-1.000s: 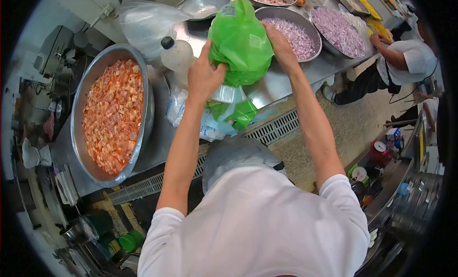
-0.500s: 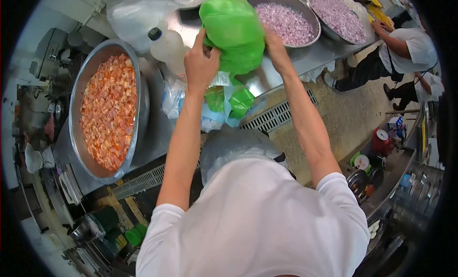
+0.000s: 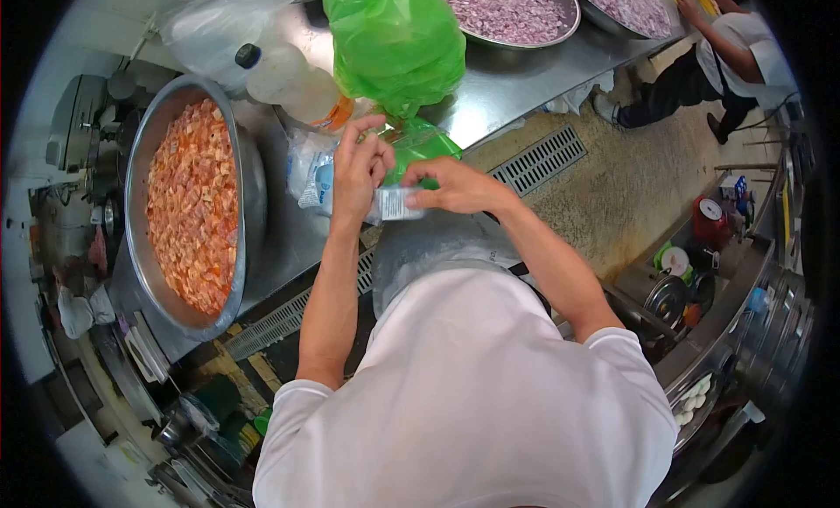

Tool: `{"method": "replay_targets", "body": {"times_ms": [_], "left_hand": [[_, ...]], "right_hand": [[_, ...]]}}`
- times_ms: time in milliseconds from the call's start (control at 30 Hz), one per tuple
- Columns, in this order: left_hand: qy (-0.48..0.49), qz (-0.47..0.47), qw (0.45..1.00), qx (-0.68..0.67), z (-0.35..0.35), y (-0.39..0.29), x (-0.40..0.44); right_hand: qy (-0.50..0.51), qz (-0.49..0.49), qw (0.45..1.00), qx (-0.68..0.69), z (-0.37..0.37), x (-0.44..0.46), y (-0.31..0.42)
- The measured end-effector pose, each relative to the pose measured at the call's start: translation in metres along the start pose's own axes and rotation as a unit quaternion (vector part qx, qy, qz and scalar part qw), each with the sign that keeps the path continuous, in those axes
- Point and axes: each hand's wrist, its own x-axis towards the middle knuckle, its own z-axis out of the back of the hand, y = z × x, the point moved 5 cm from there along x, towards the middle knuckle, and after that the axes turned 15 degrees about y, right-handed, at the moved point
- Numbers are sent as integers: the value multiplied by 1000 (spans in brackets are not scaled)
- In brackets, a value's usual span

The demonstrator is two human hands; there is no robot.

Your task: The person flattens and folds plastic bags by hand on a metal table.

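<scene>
In the head view, my right hand pinches a small white packet with printed text. My left hand is raised beside the packet's left edge, its fingers loosely bent and apart; whether its palm side touches the packet is hidden. Just beyond both hands a full, knotted-looking green plastic bag rests on the steel table. More green plastic hangs between it and my right hand. A blue and white plastic pack lies left of my left hand. Behind it leans a translucent jug with a dark cap.
A large steel basin of diced reddish meat stands at left on the table. Two bowls of chopped purple onion sit at the back right. Another person works at the far right. A floor drain grate runs below.
Both hands have let go of the green bag and come down nearer my body. My right hand has taken hold of the white packet. The view has shifted a little.
</scene>
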Motion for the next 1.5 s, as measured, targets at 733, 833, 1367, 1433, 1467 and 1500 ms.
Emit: {"method": "replay_targets", "body": {"times_ms": [733,833,1367,1433,1467,1500], "left_hand": [[2,184,975,-122,-20,79,-53],[4,187,972,-139,-21,85,-53],[38,213,967,-137,-19,77,-54],[35,218,963,-157,-19,81,-56],[34,220,960,-167,-19,83,-57],[32,220,960,-170,-21,82,-57]], "right_hand": [[-233,-37,961,-142,-30,-35,2],[-227,-45,963,-138,-32,-34,1],[-210,-38,963,-165,-30,-31,10],[-201,-35,963,-178,-31,-30,10],[-205,-27,959,-191,-32,-30,10],[-209,-20,956,-204,-32,-30,9]]}}
